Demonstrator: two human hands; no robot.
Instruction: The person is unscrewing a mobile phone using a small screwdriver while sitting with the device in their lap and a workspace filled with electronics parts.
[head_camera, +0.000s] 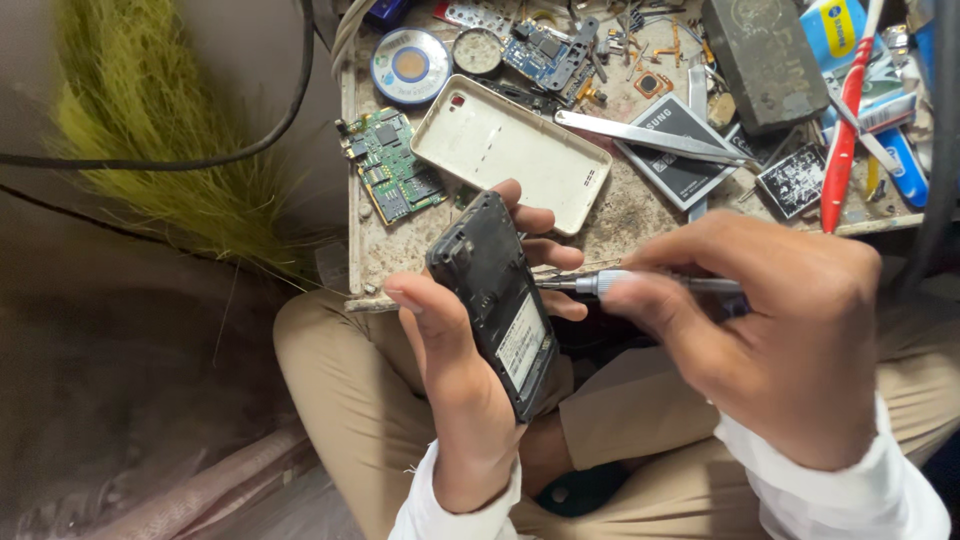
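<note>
My left hand (455, 370) grips a black phone body (495, 300) with its back cover off, held over my lap with the open back facing up. My right hand (770, 320) is closed on a slim metal screwdriver (640, 284), whose tip points left and touches the phone's right edge. The thumb of my left hand lies along the phone's left side, and the fingers wrap around behind its right side.
A small worn tabletop (620, 225) ahead holds a white phone back cover (510, 150), a green circuit board (392, 165), a phone battery (680, 150), metal tweezers (650, 137), a round solder reel (411, 65), a red-handled tool (845, 130) and several small parts. A straw broom (150, 120) lies at left.
</note>
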